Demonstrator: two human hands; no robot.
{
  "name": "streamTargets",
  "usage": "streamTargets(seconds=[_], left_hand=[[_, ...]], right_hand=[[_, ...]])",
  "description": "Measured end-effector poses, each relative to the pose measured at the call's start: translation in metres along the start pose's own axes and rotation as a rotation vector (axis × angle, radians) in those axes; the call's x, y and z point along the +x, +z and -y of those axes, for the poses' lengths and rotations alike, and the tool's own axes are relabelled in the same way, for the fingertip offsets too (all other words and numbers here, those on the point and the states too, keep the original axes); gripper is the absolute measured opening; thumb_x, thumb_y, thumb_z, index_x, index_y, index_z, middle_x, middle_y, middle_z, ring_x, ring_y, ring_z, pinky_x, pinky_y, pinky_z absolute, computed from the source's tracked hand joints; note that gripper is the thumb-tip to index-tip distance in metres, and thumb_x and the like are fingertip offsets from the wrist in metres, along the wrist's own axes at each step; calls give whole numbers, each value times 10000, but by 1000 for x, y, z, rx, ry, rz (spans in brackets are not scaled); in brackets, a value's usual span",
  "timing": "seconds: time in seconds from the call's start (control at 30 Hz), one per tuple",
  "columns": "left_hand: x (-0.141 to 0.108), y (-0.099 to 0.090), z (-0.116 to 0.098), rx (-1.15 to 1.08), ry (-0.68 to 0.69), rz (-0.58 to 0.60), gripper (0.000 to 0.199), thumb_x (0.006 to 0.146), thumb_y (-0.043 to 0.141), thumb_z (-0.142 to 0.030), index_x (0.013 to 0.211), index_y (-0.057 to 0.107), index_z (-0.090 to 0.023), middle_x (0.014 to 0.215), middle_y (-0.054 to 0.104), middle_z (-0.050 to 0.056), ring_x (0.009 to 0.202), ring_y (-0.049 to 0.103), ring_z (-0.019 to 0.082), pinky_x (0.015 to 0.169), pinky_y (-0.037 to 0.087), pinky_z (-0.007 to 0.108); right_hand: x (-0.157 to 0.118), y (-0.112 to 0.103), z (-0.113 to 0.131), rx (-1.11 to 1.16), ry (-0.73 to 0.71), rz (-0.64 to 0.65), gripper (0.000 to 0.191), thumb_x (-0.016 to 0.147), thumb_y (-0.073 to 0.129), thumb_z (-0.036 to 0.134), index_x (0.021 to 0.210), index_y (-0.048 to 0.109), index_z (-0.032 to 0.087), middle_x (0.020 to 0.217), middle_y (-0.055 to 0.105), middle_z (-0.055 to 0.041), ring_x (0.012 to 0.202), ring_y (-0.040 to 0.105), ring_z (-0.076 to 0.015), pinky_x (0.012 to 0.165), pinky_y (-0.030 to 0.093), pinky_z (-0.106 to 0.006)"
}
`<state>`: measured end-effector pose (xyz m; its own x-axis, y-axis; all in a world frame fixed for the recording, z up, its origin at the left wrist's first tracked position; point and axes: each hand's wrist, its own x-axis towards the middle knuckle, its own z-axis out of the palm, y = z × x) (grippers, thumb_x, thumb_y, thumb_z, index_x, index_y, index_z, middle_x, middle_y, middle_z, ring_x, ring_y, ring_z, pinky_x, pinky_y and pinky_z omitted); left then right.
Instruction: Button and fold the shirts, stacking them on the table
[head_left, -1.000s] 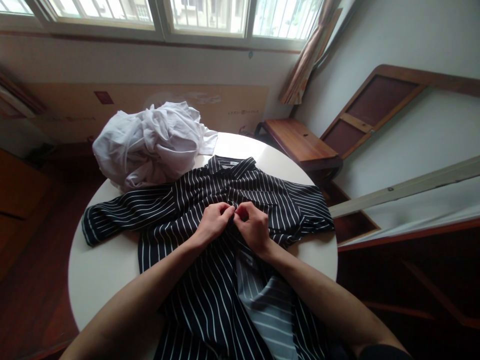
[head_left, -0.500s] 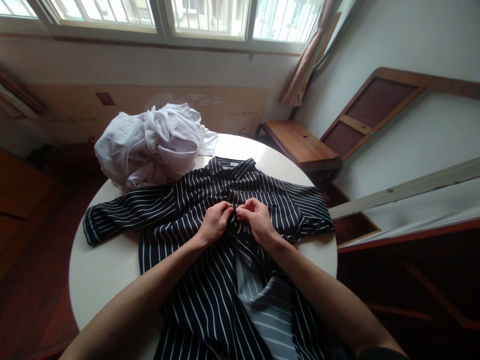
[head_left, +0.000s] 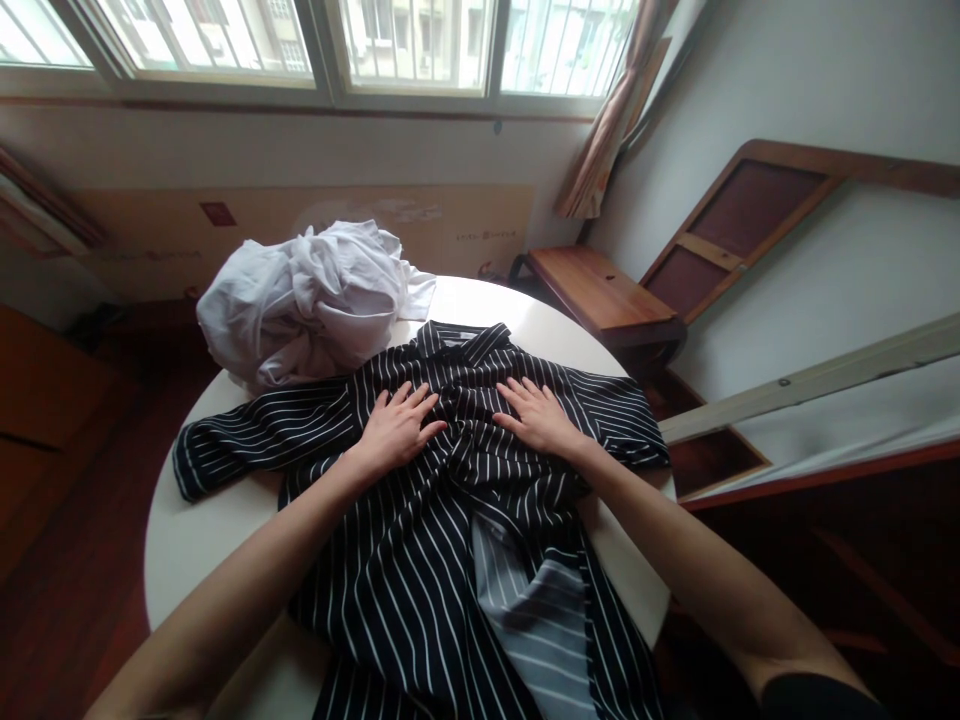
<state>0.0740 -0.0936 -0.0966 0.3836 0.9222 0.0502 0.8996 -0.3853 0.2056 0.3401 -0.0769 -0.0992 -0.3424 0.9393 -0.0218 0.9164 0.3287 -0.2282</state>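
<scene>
Striped shirt lay face up on the round counter, beside a white garment. Left hand and right hand pressed flat, fingers spread; smoothing best ran outward from the placket, evenly.

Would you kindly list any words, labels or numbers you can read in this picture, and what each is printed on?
None can be read.
Cardboard panel under the window: a red mark and dark print, too small and blurred.
Striped shirt, collar label: too small.
</scene>
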Motion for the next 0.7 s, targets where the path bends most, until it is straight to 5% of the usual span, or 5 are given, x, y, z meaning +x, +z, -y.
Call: streamTargets(seconds=[0.3,0.7], left_hand=[[37,11,15,137,47,60,825,843,251,-711,1469,279,-174,1521,259,91,1409,172,333,1114,-45,552],[88,-6,37,275,133,91,792,836,326,-688,1444,345,-181,1483,344,93,1420,149,303,1107,-146,511]], right_hand=[[49,7,-33,-146,-47,19,699,912,196,615,1479,243,209,1537,221,-59,1424,146,-272,1140,143,-500],[106,-4,-64,-149,-149,72,654,934,238,558,1479,243,197,1538,213,-50,1419,160,-278,1138,149,-491]])
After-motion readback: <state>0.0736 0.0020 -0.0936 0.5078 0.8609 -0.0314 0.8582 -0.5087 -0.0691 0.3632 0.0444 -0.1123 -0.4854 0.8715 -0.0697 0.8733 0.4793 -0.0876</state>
